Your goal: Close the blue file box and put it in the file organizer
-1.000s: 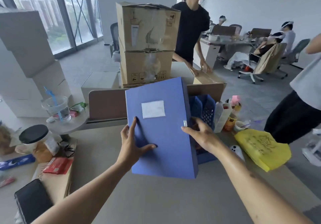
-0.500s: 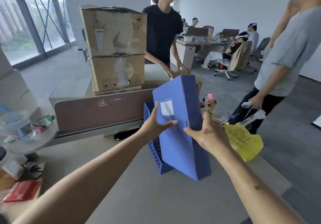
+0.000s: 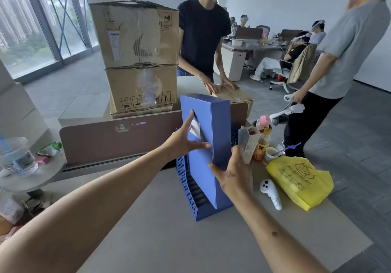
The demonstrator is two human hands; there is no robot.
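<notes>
"LUCKIN" desk divider (image 3: 118, 139) behind file box (image 3: 208, 145)

The counter (image 3: 169, 230) lies open in front of the file organizer (image 3: 186, 188) and to its left, giving the hands a free approach. Close on its right crowd a white carton (image 3: 248, 143), a bottle (image 3: 261, 145), a white controller (image 3: 271, 194) and a yellow bag (image 3: 300, 181); behind it a brown partition (image 3: 118, 139) blocks the way.

Head camera looks forward and down, close over the desk (image 3: 169, 241).
</notes>
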